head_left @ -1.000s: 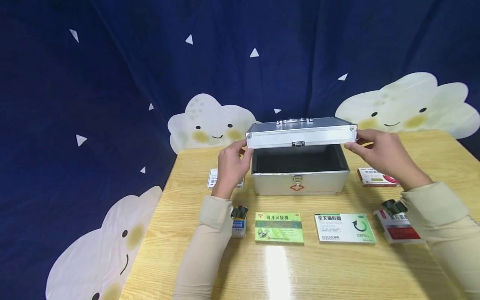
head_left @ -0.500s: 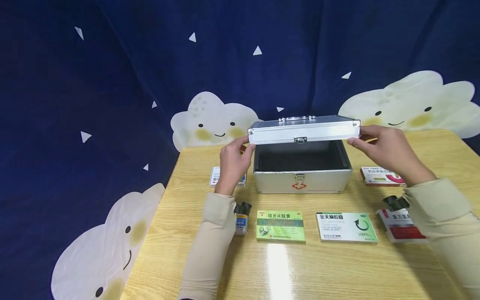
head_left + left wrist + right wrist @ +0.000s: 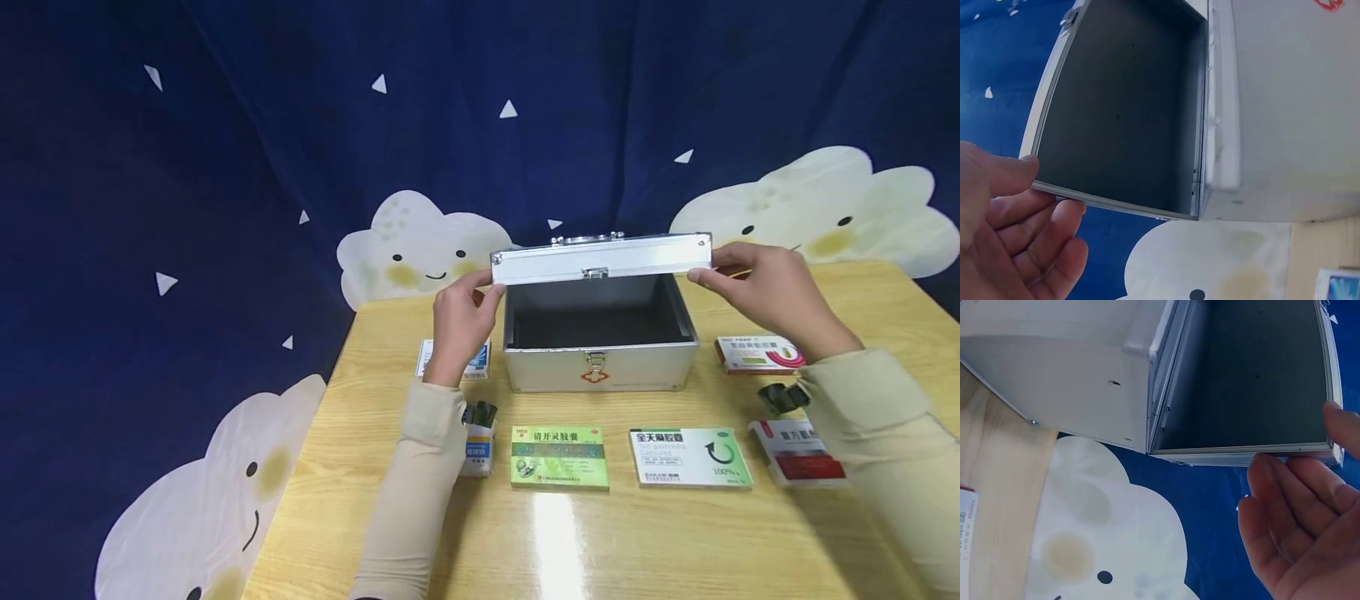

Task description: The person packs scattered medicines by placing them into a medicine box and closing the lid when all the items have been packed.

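Note:
A silver first-aid case with a red cross stands on the table, its lid raised at a slant above the dark interior. At the lid's front left corner my left hand pinches the edge between thumb and fingers. My right hand grips the front right corner the same way. In the left wrist view, the thumb of the left hand lies on the lid's rim, other fingers beneath the side. The right wrist view has the right hand at the opposite corner, with the lid's dark lining showing.
Before the case lie a green medicine box, a white-and-green one, a red-and-white one and a blue-and-white one. Two more boxes flank it, left and right. A blue curtain hangs behind the wooden table.
The lid has tilted further up and back, with both hands holding its corners, and more of the case's interior shows. The medicine boxes stay where they were.

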Demonstrator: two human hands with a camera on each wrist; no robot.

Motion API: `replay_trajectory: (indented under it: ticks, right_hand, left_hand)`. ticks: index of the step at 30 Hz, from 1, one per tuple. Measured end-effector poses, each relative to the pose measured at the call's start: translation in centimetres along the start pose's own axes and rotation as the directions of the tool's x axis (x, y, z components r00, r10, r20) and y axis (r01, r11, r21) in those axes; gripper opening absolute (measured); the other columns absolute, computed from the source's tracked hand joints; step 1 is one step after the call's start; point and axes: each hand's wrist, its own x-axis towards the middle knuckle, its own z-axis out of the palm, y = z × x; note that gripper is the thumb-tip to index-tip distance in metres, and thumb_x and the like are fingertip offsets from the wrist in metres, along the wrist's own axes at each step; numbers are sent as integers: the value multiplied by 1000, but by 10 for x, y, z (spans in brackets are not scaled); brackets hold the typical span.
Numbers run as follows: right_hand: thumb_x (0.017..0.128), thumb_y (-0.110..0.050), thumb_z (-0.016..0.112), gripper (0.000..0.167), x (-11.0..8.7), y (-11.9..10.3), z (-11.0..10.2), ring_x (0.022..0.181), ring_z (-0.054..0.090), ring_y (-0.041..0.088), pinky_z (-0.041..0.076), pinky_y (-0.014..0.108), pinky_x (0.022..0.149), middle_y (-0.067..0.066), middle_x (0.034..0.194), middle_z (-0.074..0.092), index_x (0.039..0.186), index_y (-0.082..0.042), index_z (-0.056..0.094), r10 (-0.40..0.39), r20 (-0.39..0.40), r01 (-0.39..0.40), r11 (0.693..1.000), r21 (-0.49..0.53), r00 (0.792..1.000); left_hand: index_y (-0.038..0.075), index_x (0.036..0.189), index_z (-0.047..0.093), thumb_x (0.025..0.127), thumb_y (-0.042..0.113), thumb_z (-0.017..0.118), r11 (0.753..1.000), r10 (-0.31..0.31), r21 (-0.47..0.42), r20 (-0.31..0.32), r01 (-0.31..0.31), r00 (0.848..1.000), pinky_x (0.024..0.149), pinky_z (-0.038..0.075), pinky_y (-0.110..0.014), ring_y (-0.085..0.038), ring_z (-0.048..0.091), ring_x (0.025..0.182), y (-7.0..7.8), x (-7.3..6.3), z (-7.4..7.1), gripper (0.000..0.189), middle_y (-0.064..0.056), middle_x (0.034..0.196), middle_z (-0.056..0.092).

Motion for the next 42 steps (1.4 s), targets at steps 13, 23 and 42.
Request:
replay_trajectory:
  ticks: [13,23,42]
  right_hand:
    - [92,-48,65,55,8,-1,-2,101,63,42,45,30,66,29,112,67,115,1,65,9,-35,-8,999,34,999]
    - [92,-48,66,53,20,-8,6,101,62,38,44,30,67,27,112,68,115,0,65,9,-52,-5,997,77,999]
    - [96,-41,60,48,29,-17,10,102,63,40,46,35,71,28,112,68,115,3,65,-24,-70,30,996,87,997]
  left_hand:
    - [9,107,75,94,24,68,999,-14,37,28,13,1000,66,51,-31,-19,67,73,2,13,-6,21,-7,97,77]
    - [9,109,75,95,25,67,999,-16,36,-19,17,1000,65,51,-30,-19,66,72,-4,18,-10,22,-6,101,78]
    - [8,113,75,96,27,64,997,-55,45,8,55,998,65,54,-33,-21,69,78,-5,28,-19,27,-8,106,77]
